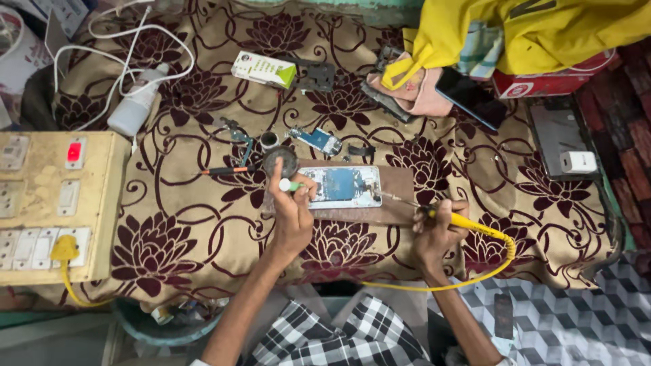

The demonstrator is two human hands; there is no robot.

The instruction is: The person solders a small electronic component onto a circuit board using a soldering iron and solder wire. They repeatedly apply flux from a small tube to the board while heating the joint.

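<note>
Big floral cloth (pixel 203 230) covers the table, yellow switchboard (pixel 54 203) at 9 o'clock. Opened phone (pixel 341 186) sits dead centre on a board (pixel 400 203). Left hand (pixel 293 210) is curled around a small white-green tube (pixel 290 184) at the phone's 9 o'clock edge. Right hand (pixel 437 230) grips a yellow soldering iron (pixel 468 222), tip reaching the phone's 3 o'clock edge.

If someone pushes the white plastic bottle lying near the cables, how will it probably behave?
The white plastic bottle lies on its side on the patterned cloth, so it would probably roll. It looks small and likely light. The white cables beside it may stop it.
</note>
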